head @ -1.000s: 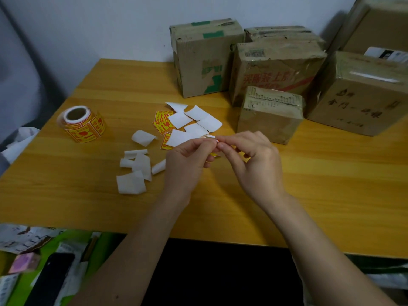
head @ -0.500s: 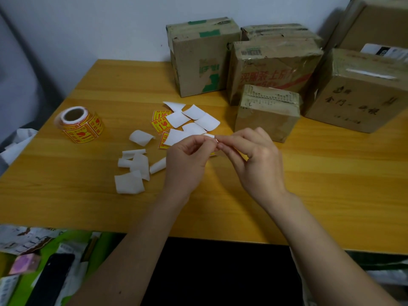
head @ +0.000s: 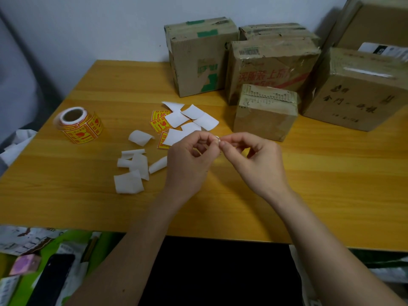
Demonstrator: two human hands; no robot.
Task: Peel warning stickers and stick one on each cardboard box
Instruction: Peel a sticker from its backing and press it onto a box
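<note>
While five cardboard boxes crowd the far right of the wooden worktop (head: 331, 195), a small one (head: 265, 115) stands nearest the person, just beyond the hands, with a green-taped box (head: 198, 58), a red-lettered box (head: 271, 67) and a dark-lettered box (head: 357, 93) behind and beside it; another (head: 375, 21) rises at the far right corner against the wall. Left of the boxes lies a loose heap of white backing squares (head: 192, 120) over a few yellow-and-red warning stickers (head: 159, 122), and nearer the person a second scatter of curled white backing papers (head: 134, 168). Well to the left stands a sticker roll (head: 79, 124), tilted, its core facing up. Below the worktop edge on the left lie papers and a dark phone (head: 53, 279). Nothing lies between the hands and the small box. Left hand (head: 187, 164) and right hand (head: 258, 162) meet above the worktop, fingertips of both pinching one small sticker (head: 217, 139), of which only a pale sliver shows between thumbs and forefingers; whether it is already off its backing cannot be told
</note>
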